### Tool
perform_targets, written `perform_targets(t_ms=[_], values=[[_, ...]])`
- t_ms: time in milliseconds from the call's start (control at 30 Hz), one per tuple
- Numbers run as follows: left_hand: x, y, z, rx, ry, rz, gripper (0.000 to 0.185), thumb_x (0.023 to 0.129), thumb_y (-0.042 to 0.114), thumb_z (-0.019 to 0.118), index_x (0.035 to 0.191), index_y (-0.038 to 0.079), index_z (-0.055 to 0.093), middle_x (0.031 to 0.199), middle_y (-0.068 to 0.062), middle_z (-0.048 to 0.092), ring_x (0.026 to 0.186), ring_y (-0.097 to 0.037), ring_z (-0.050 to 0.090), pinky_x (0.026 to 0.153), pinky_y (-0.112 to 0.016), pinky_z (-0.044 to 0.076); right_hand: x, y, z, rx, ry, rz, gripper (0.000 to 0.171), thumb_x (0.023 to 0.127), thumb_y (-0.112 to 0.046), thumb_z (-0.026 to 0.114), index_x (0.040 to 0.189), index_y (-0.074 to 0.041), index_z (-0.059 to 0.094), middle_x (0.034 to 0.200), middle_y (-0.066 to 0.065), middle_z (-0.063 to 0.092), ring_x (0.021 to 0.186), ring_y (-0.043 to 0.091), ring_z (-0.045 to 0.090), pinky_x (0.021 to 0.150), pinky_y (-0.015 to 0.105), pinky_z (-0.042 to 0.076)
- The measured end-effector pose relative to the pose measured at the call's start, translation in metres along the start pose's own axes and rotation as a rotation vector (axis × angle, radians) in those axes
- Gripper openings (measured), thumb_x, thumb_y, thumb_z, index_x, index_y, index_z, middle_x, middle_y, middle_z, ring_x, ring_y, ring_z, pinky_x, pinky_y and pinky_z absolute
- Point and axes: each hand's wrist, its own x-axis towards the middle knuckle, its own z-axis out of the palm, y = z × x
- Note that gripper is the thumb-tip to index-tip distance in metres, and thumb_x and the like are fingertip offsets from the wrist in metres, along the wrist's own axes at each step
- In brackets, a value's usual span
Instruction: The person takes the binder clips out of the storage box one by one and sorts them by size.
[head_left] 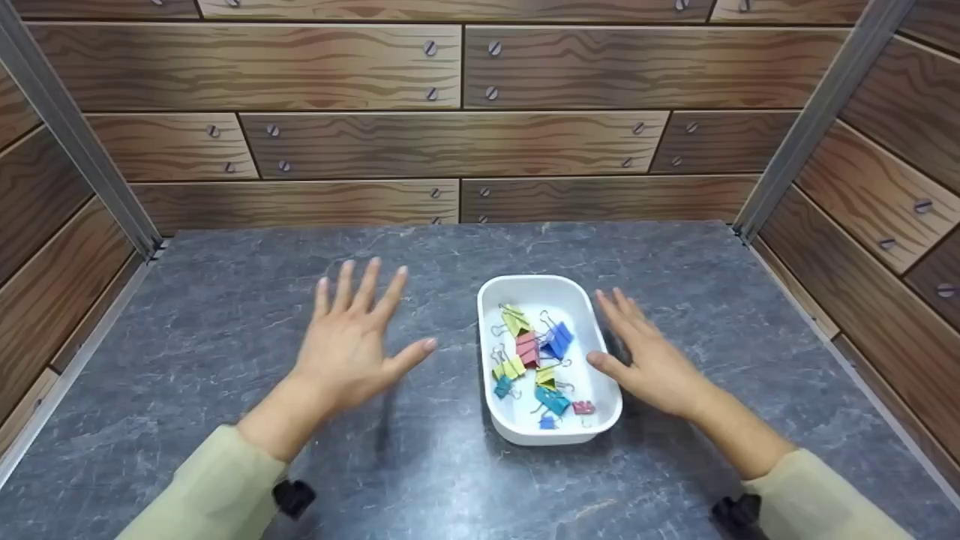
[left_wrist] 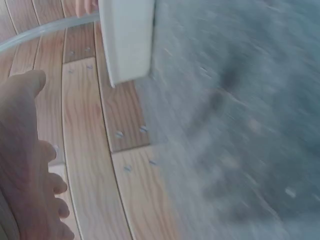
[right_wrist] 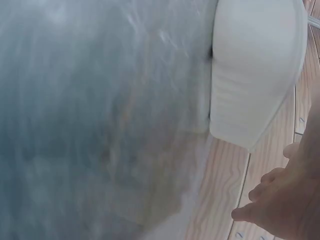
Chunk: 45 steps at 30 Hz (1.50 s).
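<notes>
Right of centre in the head view sits a white oval tray [head_left: 592,315] on the grey stone-look tabletop [head_left: 225,315], and it holds a loose heap of coloured binder clips [head_left: 536,356]: yellow, red, blue and teal, their wire handles tangled together. My right hand [head_left: 652,360] hovers just beside the tray's right wall, fingers straight and together, the thumb near the rim, gripping nothing; I cannot tell whether it touches the wall. My left hand [head_left: 352,345] is spread wide, palm down, well apart from the tray toward the left of the frame, and it is empty too. Both wrist views are blurred; the right wrist view shows the tray's outer wall [right_wrist: 255,70] above the fingers [right_wrist: 272,200], and the left one shows the tray [left_wrist: 127,40] off at the top edge.

The risk I see is the tray sliding: it looks light and the tabletop smooth, so a one-sided nudge from my right hand could skate it leftward or tip the rim. The clips are interlocked by their handles, so lifting one may drag others out and scatter them.
</notes>
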Motion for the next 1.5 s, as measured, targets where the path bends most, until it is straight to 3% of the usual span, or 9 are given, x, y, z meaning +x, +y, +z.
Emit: perform_targets(t_ms=[267,467,733,833,1000,1233,1500], values=[[0.033,0.03,0.0,-0.05,-0.028,0.134,0.096,0.099,0.083,0.035,0.171,0.024,0.009,0.175,-0.012,0.002,0.16,-0.043,-0.003,0.127,-0.06,-0.003,0.004,-0.001,0.013,0.172,-0.002,-0.021,0.082,0.106,-0.034,0.065,0.171,-0.015,0.019,0.175,0.02,0.013,0.157,0.048,0.018,0.122,0.07,0.019],[0.057,0.045,0.004,-0.099,-0.065,0.241,0.096,0.098,0.083,0.036,0.171,0.026,0.012,0.176,-0.011,0.009,0.161,-0.041,0.004,0.128,-0.056,0.001,0.007,0.001,0.018,0.359,-0.031,0.014,0.077,0.109,-0.027,0.061,0.171,-0.015,0.018,0.174,0.018,0.018,0.157,0.042,0.023,0.124,0.061,0.022],[0.082,0.05,0.016,-0.259,-0.139,0.355,0.09,0.101,0.071,0.05,0.171,0.024,0.019,0.175,-0.01,0.018,0.161,-0.036,0.013,0.13,-0.049,0.01,0.012,0.006,0.029,0.575,-0.06,0.004,0.074,0.11,-0.014,0.058,0.17,-0.009,0.017,0.174,0.022,0.017,0.155,0.039,0.029,0.116,0.027,0.035],[0.091,0.051,0.022,-0.318,-0.159,0.367,0.087,0.1,0.065,0.055,0.17,0.024,0.024,0.174,-0.01,0.024,0.16,-0.034,0.02,0.128,-0.053,0.019,0.014,0.008,0.033,0.598,-0.045,-0.014,0.075,0.108,-0.013,0.061,0.17,-0.007,0.019,0.173,0.025,0.019,0.153,0.042,0.03,0.118,0.035,0.036],[0.102,0.053,0.032,-0.371,-0.183,0.361,0.082,0.099,0.055,0.062,0.168,0.025,0.031,0.171,-0.004,0.035,0.156,-0.028,0.034,0.124,-0.053,0.029,0.015,0.012,0.037,0.618,-0.035,-0.011,0.077,0.106,-0.01,0.062,0.17,-0.006,0.018,0.174,0.022,0.016,0.155,0.042,0.027,0.122,0.053,0.026],[0.115,0.058,0.044,-0.472,-0.237,0.348,0.069,0.098,0.037,0.072,0.161,0.021,0.048,0.153,-0.005,0.059,0.137,-0.027,0.058,0.117,-0.045,0.042,0.014,0.016,0.041,0.691,-0.036,0.001,0.08,0.106,-0.008,0.063,0.171,-0.011,0.017,0.176,0.015,0.012,0.157,0.038,0.022,0.124,0.049,0.023],[0.13,0.065,0.049,-0.465,-0.273,0.348,0.055,0.094,0.021,0.078,0.147,0.013,0.065,0.146,-0.004,0.065,0.14,-0.026,0.056,0.118,-0.042,0.042,0.012,0.019,0.043,0.714,-0.041,-0.015,0.082,0.106,-0.01,0.064,0.171,-0.014,0.015,0.177,0.015,0.011,0.157,0.037,0.022,0.121,0.032,0.028]])
